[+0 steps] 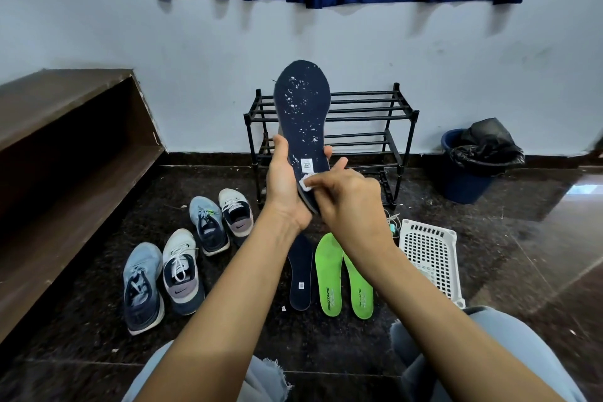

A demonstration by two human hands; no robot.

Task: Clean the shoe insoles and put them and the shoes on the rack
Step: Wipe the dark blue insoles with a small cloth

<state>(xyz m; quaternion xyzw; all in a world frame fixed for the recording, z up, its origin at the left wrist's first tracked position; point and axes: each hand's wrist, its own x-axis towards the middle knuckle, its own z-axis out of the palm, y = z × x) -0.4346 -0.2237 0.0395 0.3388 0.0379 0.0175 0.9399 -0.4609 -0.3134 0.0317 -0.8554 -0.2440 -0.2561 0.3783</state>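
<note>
The black barred rack (365, 114) stands behind the fingers, against the wall (456, 59). A dark blue insole (303, 114), flat and speckled white, stands nearly upright, toe end up, long axis vertical. The left hand (284, 179) has its fingers clamped round the heel end; the right hand (349, 197) pinches a small white scrap (307, 184) against it.

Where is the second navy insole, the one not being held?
Head view: the second navy insole lies on the floor near centre, immediately left of the two green insoles.
</note>
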